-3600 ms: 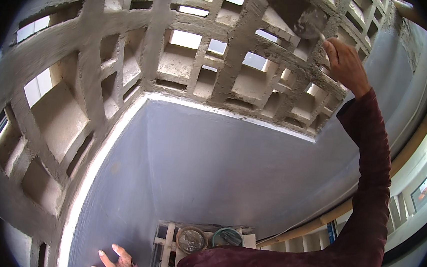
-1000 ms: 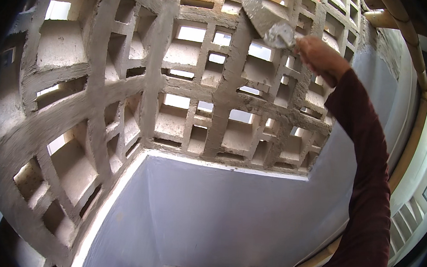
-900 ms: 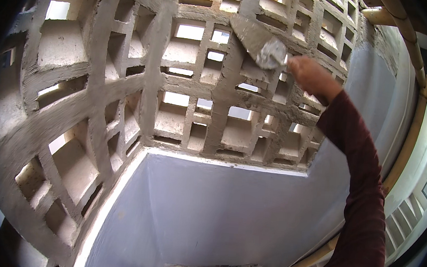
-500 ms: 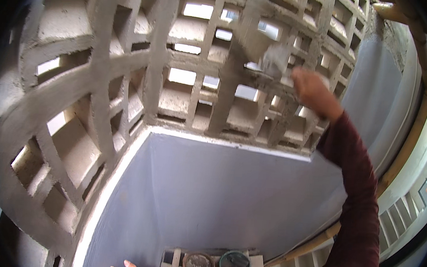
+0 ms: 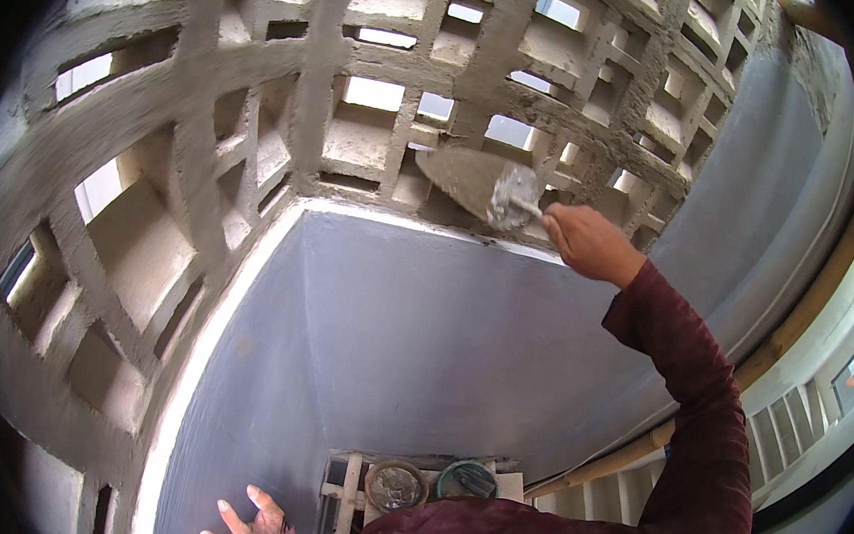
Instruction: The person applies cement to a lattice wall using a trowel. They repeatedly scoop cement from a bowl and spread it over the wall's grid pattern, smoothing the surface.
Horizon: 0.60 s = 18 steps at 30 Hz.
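Right hand (image 5: 589, 242) gripping trowel (image 5: 466, 180) at lattice wall (image 5: 308, 147)

Watching remotely, I have the right hand grasping the trowel handle, fingers wrapped round it, arm out in a maroon sleeve (image 5: 689, 383). Trowel sits in front of the wall's lowest openings, just above the white ledge (image 5: 214, 326), blade pointing left; grey smears at the handle end. Blade contact with the wall: I can't tell. Left hand (image 5: 251, 524) low in my view, loose, fingers spread and curved, near the blue-grey lower wall (image 5: 484, 307); touching or not, I can't tell.

Containers: two round ones side by side below. Brown-rimmed bowl (image 5: 370, 476) on the left holds wet grey mix. Green tub (image 5: 441, 484) on the right has something dark and elongated inside, kind unclear to me. Both are by a pale wooden frame (image 5: 346, 512); the sleeve covers part of what's under them.

Surface: lattice is grey and turns an inner corner, rectangular openings of mixed sizes, several bright with daylight. I see rougher facing on the right-hand side, streaky on the left. Lower wall smooth. Room: bamboo pole (image 5: 649, 445) slants along the right, pale slats (image 5: 785, 436) beyond.
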Motion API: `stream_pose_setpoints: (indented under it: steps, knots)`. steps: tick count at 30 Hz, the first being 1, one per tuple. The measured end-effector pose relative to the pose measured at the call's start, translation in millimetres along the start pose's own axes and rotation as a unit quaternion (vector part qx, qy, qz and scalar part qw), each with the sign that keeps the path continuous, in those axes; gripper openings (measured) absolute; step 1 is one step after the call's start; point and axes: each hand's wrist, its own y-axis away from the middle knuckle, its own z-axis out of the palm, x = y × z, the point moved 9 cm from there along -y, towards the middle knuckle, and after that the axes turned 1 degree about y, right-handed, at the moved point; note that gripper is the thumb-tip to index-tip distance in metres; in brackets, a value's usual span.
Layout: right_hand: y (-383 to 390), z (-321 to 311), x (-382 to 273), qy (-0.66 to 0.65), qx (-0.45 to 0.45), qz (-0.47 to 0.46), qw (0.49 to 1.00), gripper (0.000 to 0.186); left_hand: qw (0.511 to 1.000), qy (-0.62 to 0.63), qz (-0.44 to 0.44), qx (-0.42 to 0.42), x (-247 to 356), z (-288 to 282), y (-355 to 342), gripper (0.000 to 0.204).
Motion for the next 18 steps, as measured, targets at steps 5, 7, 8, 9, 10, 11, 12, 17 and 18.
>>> stream_pose_setpoints:
  steps: [5, 7, 8, 9, 10, 11, 12, 17, 18]
  knots:
    - [1, -11, -6, 0.090, -0.012, -0.010, 0.996, 0.023, 0.992, 0.052, 0.047, 0.104, 13, -9, -19, 0.044]
    - [-13, -35, 9, 0.109, 0.052, -0.027, 0.992, 0.020, 0.992, 0.046, 0.050, 0.102, 14, -10, -20, 0.045]
    - [-22, -50, 19, 0.111, 0.062, -0.025, 0.992, 0.019, 0.992, 0.041, 0.052, 0.106, 13, -11, -20, 0.045]
    - [-30, -69, 27, 0.114, 0.073, -0.023, 0.991, 0.019, 0.992, 0.035, 0.052, 0.111, 12, -12, -21, 0.046]
    - [-37, -92, 28, 0.105, 0.105, -0.057, 0.987, 0.019, 0.991, 0.033, 0.054, 0.115, 12, -14, -21, 0.046]
    - [-41, -117, 27, 0.098, 0.134, -0.089, 0.982, 0.019, 0.991, 0.035, 0.054, 0.117, 12, -14, -22, 0.046]
    - [-40, -141, 31, 0.151, 0.154, -0.069, 0.974, 0.021, 0.991, 0.039, 0.055, 0.118, 13, -13, -23, 0.046]
    - [-15, -137, 12, 0.127, 0.179, -0.038, 0.975, 0.024, 0.991, 0.042, 0.041, 0.119, 15, -7, -21, 0.044]
    - [-8, -108, 8, 0.156, 0.141, -0.097, 0.973, 0.023, 0.991, 0.042, 0.040, 0.121, 15, -8, -21, 0.044]
